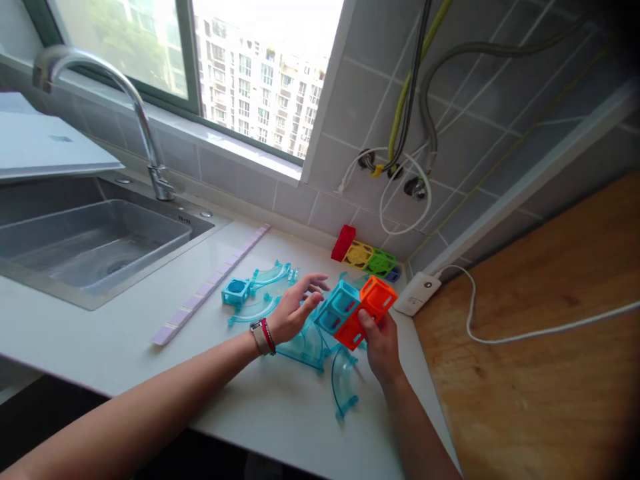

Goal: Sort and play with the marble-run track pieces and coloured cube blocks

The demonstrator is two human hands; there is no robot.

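Note:
My right hand (384, 340) grips a joined cluster of hollow plastic blocks, orange ones (377, 295) beside teal ones (340, 305). Just left of the cluster, my left hand (300, 307) has its fingers apart and holds nothing. Under and around both hands lie several clear teal curved track pieces (307, 345), one of them (344, 383) nearer the front edge. A single teal block (236, 291) stands left of my left hand. Against the back wall sit red (343, 243), yellow (359, 254) and green (381, 262) blocks, with a blue one partly hidden.
A lilac segmented strip (210, 287) lies on the white counter (125, 347). At the left are a sink (110, 240) and a faucet (143, 120). A white power strip (418, 293) with a cable stands by the wooden panel (540, 373) on the right.

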